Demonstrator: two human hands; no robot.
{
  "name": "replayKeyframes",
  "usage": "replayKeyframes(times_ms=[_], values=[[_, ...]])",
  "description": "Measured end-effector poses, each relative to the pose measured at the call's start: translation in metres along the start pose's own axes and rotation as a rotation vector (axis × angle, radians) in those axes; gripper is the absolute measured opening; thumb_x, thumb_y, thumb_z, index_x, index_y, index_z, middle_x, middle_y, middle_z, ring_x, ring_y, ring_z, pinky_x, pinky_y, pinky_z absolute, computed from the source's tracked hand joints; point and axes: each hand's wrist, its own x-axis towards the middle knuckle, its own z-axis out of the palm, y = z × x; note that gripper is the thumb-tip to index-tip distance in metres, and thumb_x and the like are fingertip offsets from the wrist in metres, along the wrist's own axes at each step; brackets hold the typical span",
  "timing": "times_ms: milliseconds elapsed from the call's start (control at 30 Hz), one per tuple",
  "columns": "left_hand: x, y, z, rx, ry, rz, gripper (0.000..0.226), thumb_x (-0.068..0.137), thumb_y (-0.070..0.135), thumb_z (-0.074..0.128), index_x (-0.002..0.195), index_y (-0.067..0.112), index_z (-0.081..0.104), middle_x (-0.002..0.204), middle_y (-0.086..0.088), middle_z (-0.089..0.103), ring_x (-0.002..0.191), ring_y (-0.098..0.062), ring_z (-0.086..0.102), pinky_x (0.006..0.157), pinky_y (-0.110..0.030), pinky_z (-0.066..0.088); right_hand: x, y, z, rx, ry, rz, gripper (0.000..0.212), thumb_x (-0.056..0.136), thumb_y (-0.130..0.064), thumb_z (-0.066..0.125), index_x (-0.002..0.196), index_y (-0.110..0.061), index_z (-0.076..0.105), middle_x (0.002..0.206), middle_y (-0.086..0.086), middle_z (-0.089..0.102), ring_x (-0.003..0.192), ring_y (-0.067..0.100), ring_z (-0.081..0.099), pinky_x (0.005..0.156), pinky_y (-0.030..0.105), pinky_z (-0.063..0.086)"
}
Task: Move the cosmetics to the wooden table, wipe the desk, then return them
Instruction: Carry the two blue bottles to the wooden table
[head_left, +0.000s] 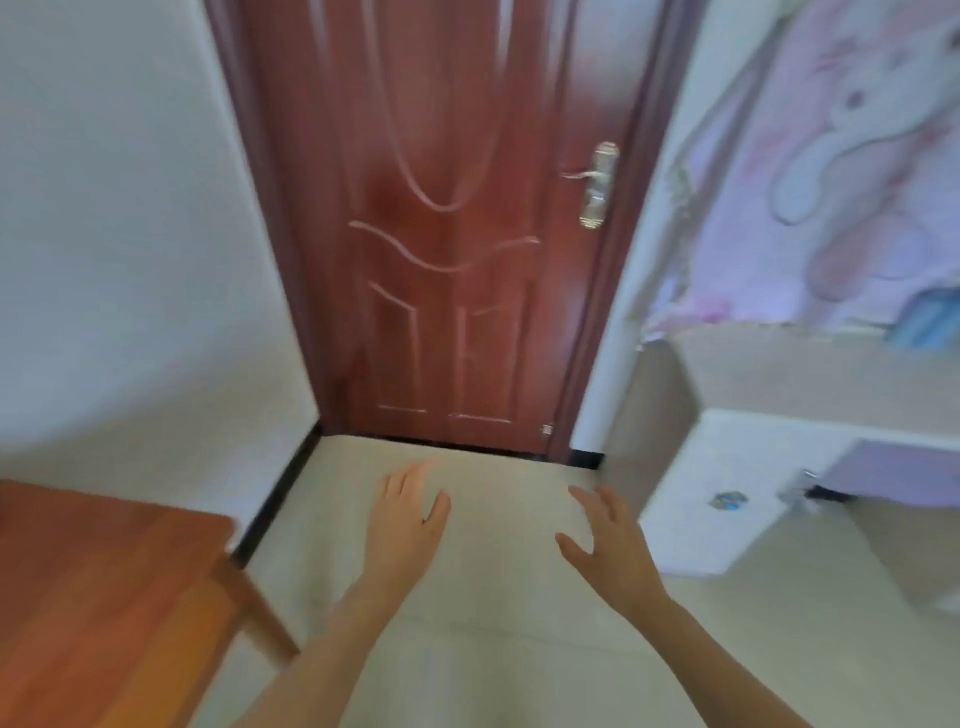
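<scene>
The frame is blurred. My left hand (405, 519) and my right hand (608, 540) are stretched out in front of me over the pale floor, fingers straight and spread, holding nothing. The wooden table (98, 587) fills the lower left corner, with one leg showing at its right. The white desk (727, 483) stands at the right, with a purple drawer front below its top. On the desk lies a small bluish object (730, 500) and a small dark item (810, 493) near the drawer; I cannot tell what they are.
A reddish-brown door (447, 234) with a brass handle (597, 182) stands shut straight ahead. White walls flank it. A pink and purple cartoon cloth (857, 156) hangs at the upper right above the desk. Pale floor lies between table and desk.
</scene>
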Motion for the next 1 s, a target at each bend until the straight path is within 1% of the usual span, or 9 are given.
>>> replayKeyframes(times_ms=[100,233,367,500,567,633,767,833,1000], values=[[-0.008,0.084,0.070,-0.095,-0.095,0.080,0.039,0.091,0.018,0.049,0.127,0.002,0.048,0.131,-0.014,0.051,0.125,-0.027,0.040,0.105,-0.026,0.022,-0.027,0.095,-0.066,-0.044,0.072,0.148,0.059,0.086,-0.035,0.059,0.138,-0.019,0.035,0.144,0.012,0.028,0.132,0.027,0.029,0.105,0.035,0.029],[-0.026,0.188,0.155,-0.206,-0.229,0.234,0.037,0.089,0.011,0.053,0.125,0.002,0.050,0.131,-0.012,0.050,0.125,-0.026,0.040,0.104,-0.023,0.023,-0.070,0.195,-0.154,-0.038,0.255,0.380,0.057,0.085,-0.027,0.062,0.135,-0.015,0.039,0.140,0.015,0.032,0.129,0.032,0.033,0.103,0.034,0.030],[-0.036,0.266,0.212,-0.260,-0.354,0.391,0.032,0.088,0.009,0.056,0.119,0.003,0.054,0.123,-0.011,0.055,0.116,-0.027,0.044,0.094,-0.019,0.026,-0.117,0.254,-0.197,-0.013,0.397,0.530,0.057,0.085,-0.027,0.063,0.135,-0.015,0.040,0.140,0.015,0.033,0.130,0.029,0.033,0.105,0.037,0.032],[-0.037,0.317,0.254,-0.348,-0.434,0.449,0.032,0.089,0.010,0.054,0.121,0.006,0.053,0.125,-0.006,0.054,0.118,-0.022,0.042,0.094,-0.016,0.026,-0.142,0.292,-0.209,-0.010,0.452,0.634,0.058,0.086,-0.031,0.060,0.137,-0.017,0.037,0.141,0.011,0.031,0.130,0.025,0.033,0.103,0.033,0.035],[-0.032,0.331,0.273,-0.375,-0.463,0.474,0.033,0.089,0.010,0.054,0.122,0.007,0.052,0.126,-0.005,0.053,0.120,-0.021,0.041,0.091,-0.012,0.025,-0.140,0.305,-0.211,-0.012,0.455,0.661,0.058,0.086,-0.032,0.060,0.137,-0.019,0.035,0.140,0.010,0.031,0.130,0.024,0.032,0.103,0.032,0.034],[-0.020,0.342,0.292,-0.395,-0.489,0.491,0.034,0.090,0.011,0.053,0.123,0.007,0.051,0.128,-0.004,0.052,0.123,-0.021,0.039,0.091,-0.012,0.025,-0.129,0.319,-0.217,-0.027,0.454,0.657,0.058,0.086,-0.033,0.060,0.137,-0.020,0.035,0.140,0.008,0.031,0.130,0.023,0.031,0.104,0.031,0.032],[0.029,0.366,0.329,-0.435,-0.482,0.484,0.035,0.091,0.014,0.051,0.125,0.008,0.049,0.130,-0.005,0.051,0.125,-0.021,0.037,0.100,-0.028,0.034,-0.087,0.352,-0.248,-0.088,0.504,0.630,0.059,0.084,-0.030,0.063,0.136,-0.017,0.038,0.136,0.010,0.035,0.127,0.025,0.034,0.104,0.030,0.030],[0.056,0.379,0.345,-0.459,-0.468,0.468,0.034,0.091,0.013,0.051,0.124,0.008,0.050,0.129,-0.006,0.052,0.123,-0.021,0.038,0.099,-0.033,0.036,-0.063,0.368,-0.263,-0.115,0.506,0.633,0.058,0.084,-0.029,0.063,0.135,-0.016,0.039,0.136,0.010,0.036,0.127,0.025,0.034,0.104,0.030,0.029],[0.122,0.405,0.387,-0.464,-0.456,0.446,0.033,0.090,0.012,0.053,0.123,0.008,0.051,0.129,-0.007,0.052,0.121,-0.024,0.038,0.091,-0.028,0.035,0.001,0.401,-0.283,-0.150,0.488,0.625,0.057,0.084,-0.029,0.063,0.135,-0.018,0.039,0.133,0.009,0.038,0.125,0.025,0.036,0.100,0.027,0.030]])
